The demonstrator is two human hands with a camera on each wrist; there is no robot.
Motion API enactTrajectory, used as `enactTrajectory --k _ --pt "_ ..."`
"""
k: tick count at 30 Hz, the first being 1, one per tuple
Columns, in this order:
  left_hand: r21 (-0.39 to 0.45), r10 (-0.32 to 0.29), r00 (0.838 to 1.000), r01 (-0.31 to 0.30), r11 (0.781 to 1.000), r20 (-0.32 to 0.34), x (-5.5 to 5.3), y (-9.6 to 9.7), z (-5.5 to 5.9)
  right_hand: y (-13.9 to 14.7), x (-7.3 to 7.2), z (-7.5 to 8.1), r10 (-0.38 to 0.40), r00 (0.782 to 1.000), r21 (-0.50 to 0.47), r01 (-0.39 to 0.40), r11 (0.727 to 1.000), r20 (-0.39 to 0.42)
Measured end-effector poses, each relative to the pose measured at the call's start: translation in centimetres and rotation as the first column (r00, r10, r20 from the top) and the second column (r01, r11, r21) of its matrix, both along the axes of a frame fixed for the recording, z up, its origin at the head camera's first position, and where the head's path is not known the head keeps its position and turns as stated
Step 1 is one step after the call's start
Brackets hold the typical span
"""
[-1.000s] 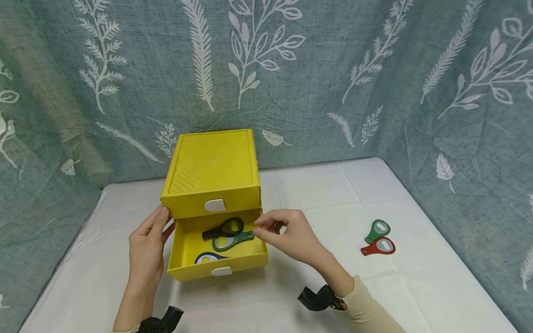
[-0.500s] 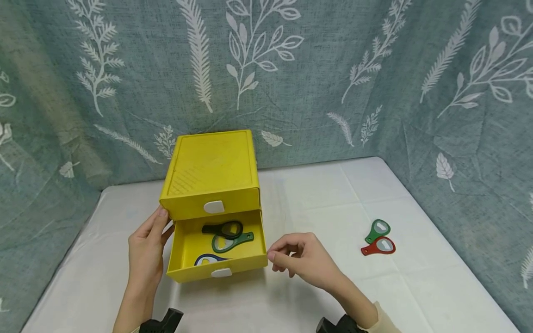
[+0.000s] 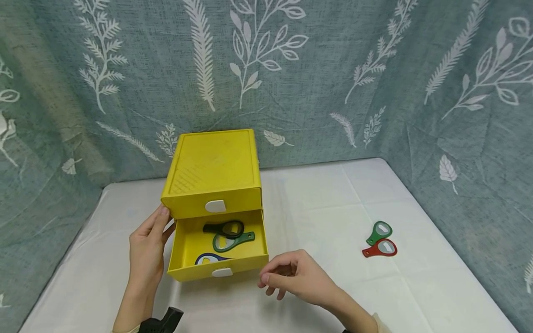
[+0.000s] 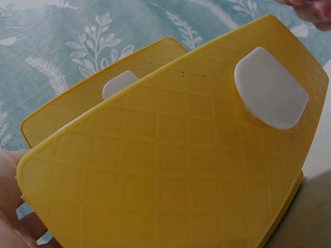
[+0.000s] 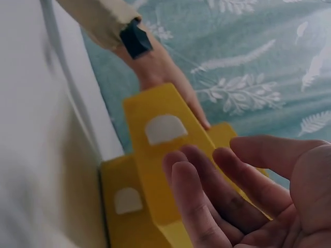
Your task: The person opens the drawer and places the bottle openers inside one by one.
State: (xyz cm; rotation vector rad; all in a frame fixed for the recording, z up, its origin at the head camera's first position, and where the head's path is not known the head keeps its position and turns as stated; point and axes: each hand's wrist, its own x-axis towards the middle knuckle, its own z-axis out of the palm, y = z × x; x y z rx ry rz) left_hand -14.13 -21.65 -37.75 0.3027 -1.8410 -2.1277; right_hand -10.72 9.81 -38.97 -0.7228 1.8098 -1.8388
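Loosely curled, the right hand's [image 3: 300, 280] fingers hold nothing at lower centre, near the protruding lower drawer [image 3: 246, 264]; left of centre, the left hand's [image 3: 146, 252] extended fingers touch the yellow drawer cabinet [image 3: 214, 162].

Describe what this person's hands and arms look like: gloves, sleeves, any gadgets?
The left hand and right hand wear no gloves. The left sleeve is beige, with a black, angular gadget at its cuff; the right sleeve is beige too. No cables show.
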Motion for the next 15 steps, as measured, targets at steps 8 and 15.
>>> enactTrajectory --k 8,15 --pt "-0.017 -0.013 1.000 0.013 1.000 -0.004 0.1 -0.1 0.1 -1.9 0.8 -1.4 0.053 0.998 -0.016 -0.052 0.999 0.041" --pt "0.005 -0.011 1.000 0.011 1.000 -0.018 -0.1 -0.2 0.0 -3.4 0.6 -2.5 0.056 0.998 -0.077 -0.054 0.996 0.031"
